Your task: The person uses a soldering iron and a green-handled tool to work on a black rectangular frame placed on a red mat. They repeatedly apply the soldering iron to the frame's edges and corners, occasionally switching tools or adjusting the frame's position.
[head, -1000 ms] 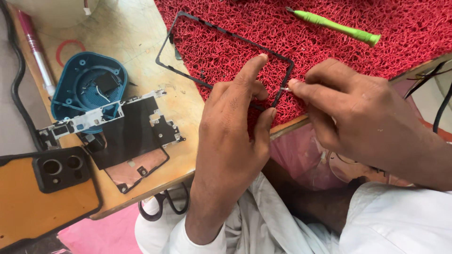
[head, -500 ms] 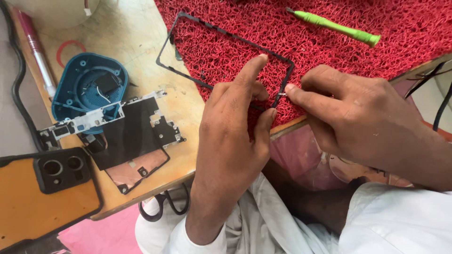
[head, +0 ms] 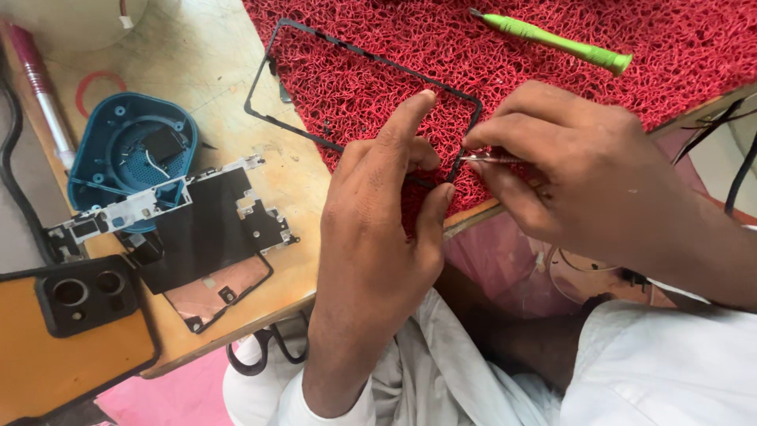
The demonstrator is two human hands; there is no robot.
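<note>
Head view: right hand (head: 587, 170) fingers pinch thin metal tweezers (head: 487, 158), their tip at the near corner of a thin black phone frame (head: 359, 52); left hand (head: 378, 213) presses that corner, forefinger outstretched, thumb on the edge; the empty rectangular frame lies flat on a red mesh mat (head: 552, 102), beside a green screwdriver (head: 552, 38).

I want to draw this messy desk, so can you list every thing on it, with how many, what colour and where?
phone frame: 1, black, on the mat
mat: 1, red, top right
screwdriver: 1, green, on the mat
tweezers: 1, metal, at the frame's corner
casing: 1, blue, left
inner plate: 1, black and silver, left of centre
back cover: 1, orange, bottom left
pen: 1, pink, far left
table: 1, tan wood
left hand: 1, pressing the frame
right hand: 1, grip on tweezers
</note>
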